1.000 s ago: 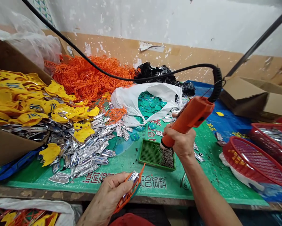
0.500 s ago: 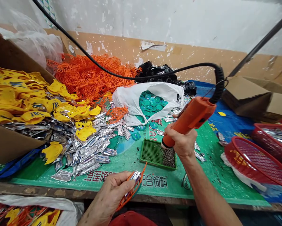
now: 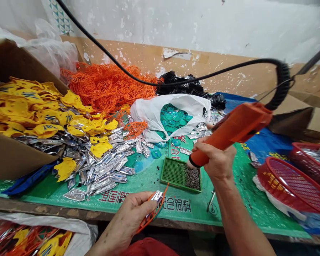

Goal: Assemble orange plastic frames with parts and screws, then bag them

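My right hand (image 3: pixel 219 160) is wrapped round an orange electric screwdriver (image 3: pixel 229 129), tilted with its pale tip down at the green tray (image 3: pixel 163 180). Small dark screws (image 3: pixel 193 179) are heaped in the tray's right end; whether the tip touches them I cannot tell. Near the table's front edge, my left hand (image 3: pixel 134 215) pinches a small assembly: a silvery plate (image 3: pixel 156 196) against an orange plastic frame (image 3: pixel 160 209), with a bit of green behind. My fingers cover part of it.
Silver plates (image 3: pixel 103 174) and yellow parts (image 3: pixel 42 113) pile up at left, orange frames (image 3: pixel 109 87) behind. A white bag (image 3: pixel 146 110) holds green pieces (image 3: pixel 174 119). Red baskets (image 3: pixel 288 185) stand right. The screwdriver's black cable (image 3: pixel 202 80) arches overhead. A sack (image 3: pixel 82 231) sits below the edge.
The screwdriver leans further to the right, its cable end swung right, while its tip stays over the tray. My left hand still holds the assembly, almost unmoved. The view has shifted slightly.
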